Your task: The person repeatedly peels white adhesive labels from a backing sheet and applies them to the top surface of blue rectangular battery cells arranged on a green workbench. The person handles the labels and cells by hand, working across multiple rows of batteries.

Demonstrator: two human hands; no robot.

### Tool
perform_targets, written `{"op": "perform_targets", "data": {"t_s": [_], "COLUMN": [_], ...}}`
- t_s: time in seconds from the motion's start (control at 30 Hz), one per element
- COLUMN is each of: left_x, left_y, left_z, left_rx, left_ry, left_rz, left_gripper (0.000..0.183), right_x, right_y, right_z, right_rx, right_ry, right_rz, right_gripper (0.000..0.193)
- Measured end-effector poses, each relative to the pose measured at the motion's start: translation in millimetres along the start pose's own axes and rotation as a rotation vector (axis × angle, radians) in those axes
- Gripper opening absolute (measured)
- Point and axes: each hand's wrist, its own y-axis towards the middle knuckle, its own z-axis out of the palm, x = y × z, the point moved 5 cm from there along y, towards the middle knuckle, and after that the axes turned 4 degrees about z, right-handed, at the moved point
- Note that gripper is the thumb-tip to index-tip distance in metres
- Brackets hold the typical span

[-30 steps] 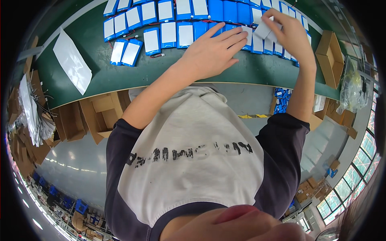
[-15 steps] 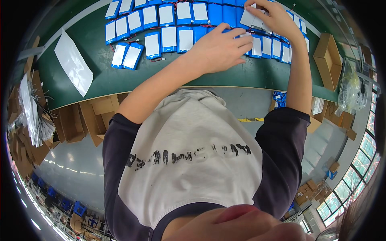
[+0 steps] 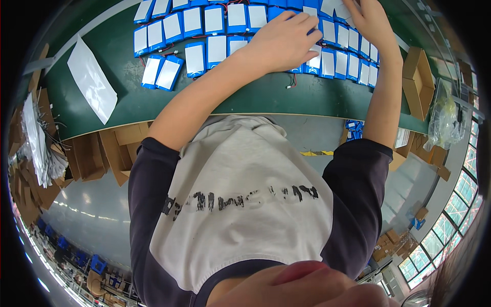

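Rows of flat blue battery packs with white pads on top lie across the green table (image 3: 169, 105); one battery pack (image 3: 195, 59) sits in the front row. My left hand (image 3: 286, 43) rests over the middle of the rows, thumb and fingers apart, fingertips on the packs and nothing visible gripped. Farther right, my right hand (image 3: 372, 23) pinches a white pad sheet (image 3: 343, 14) above the back rows. Its fingertips are partly cut off by the upper edge. Some packs are hidden beneath both hands and the left forearm.
A white glossy sheet (image 3: 92, 79) lies at the table's left. An open cardboard box (image 3: 418, 84) stands at the right end, beside a clear plastic bag (image 3: 444, 117). More cardboard boxes (image 3: 120, 151) sit below the front edge. Thin wires with small connectors trail from the packs.
My right hand has moved right and slightly away with the white pad sheet. My left hand has shifted up and a little left across the packs. More packs now show white pads.
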Motion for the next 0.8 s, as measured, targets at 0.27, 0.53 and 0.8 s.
{"op": "perform_targets", "data": {"t_s": [0.27, 0.53, 0.8], "left_x": [21, 10, 8], "left_y": [-6, -4, -9], "left_z": [-8, -33, -14], "left_rx": [-0.103, -0.094, 0.048], "left_ry": [-0.093, -0.134, -0.114], "left_rz": [-0.052, -0.01, -0.158], "left_gripper": [0.032, 0.026, 0.031], "right_x": [2, 7, 21], "right_y": [-7, -10, -13], "right_z": [16, 35, 19], "right_rx": [0.146, 0.141, 0.151], "right_ry": [-0.099, -0.235, -0.273], "right_rz": [-0.216, -0.14, -0.141], "right_gripper": [0.019, 0.024, 0.017]}}
